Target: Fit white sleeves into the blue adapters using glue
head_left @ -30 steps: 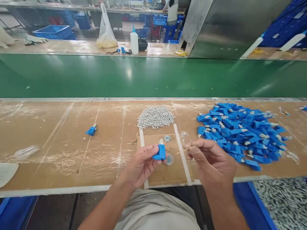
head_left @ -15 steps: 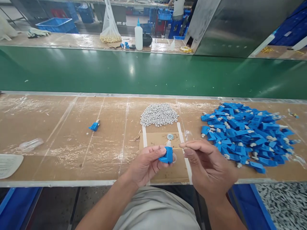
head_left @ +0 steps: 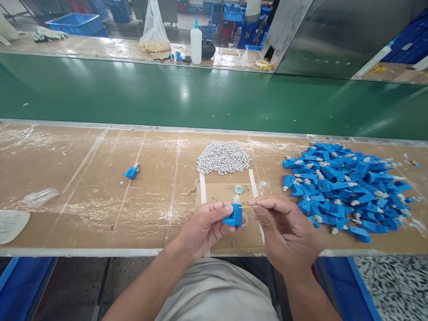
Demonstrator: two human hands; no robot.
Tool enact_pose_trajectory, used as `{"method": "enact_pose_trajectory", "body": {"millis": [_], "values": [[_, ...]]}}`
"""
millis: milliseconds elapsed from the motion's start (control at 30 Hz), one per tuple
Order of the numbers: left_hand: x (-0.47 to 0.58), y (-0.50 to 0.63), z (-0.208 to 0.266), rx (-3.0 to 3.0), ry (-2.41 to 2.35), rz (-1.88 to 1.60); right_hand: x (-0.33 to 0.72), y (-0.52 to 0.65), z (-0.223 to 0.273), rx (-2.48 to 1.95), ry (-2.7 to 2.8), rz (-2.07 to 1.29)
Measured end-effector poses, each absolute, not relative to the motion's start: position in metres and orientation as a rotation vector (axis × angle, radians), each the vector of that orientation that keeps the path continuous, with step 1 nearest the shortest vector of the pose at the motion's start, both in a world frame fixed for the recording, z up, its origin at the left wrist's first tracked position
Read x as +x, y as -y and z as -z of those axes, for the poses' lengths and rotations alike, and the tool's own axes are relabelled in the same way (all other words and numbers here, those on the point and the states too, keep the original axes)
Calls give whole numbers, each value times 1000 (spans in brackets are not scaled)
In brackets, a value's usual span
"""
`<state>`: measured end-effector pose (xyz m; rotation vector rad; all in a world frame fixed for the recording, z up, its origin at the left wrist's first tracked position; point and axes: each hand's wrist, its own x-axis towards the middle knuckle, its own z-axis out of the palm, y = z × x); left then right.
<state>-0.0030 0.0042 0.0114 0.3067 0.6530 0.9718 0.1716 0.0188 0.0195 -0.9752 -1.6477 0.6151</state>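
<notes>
My left hand (head_left: pixel 210 225) is closed on a blue plastic part (head_left: pixel 233 216), gripping it between thumb and fingers. A pale tip sticks up from its top. My right hand (head_left: pixel 287 227) pinches a thin wooden stick (head_left: pixel 246 206), like a toothpick. The stick's end meets the right side of the blue part near its top; whether it goes inside I cannot tell. Partly hidden behind the part is a small clear cup (head_left: pixel 245 219). Beyond the hands lies a small round bluish lid (head_left: pixel 238 189) on a cardboard sheet (head_left: pixel 217 192).
Grey pellets (head_left: pixel 223 158) are heaped past the cardboard. To the right is a large pile of blue parts (head_left: pixel 347 185). One single blue part (head_left: pixel 131 172) and some clear plastic (head_left: pixel 40 197) lie left. A green belt (head_left: pixel 133 96) runs behind; a white bottle (head_left: pixel 196 44) stands beyond it.
My right hand has moved slightly left, bringing the stick closer to the blue part. My left hand keeps its hold. The view has shifted a little.
</notes>
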Motion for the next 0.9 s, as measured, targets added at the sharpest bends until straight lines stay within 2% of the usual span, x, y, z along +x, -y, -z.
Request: {"method": "enact_pose_trajectory", "body": {"millis": [167,333,500,900], "values": [[-3,-3,-7,289,-661,-982,174,-20,-20,-959,1733,-647],[-3,-2,-4,314,-642,-982,171,-24,-24,-888,1776,-507],[-4,-1,-2,292,-637,-993,169,-22,-23,-859,1811,-556],[-14,0,1,238,-516,-900,179,-12,-26,-1021,1304,-748]]}}
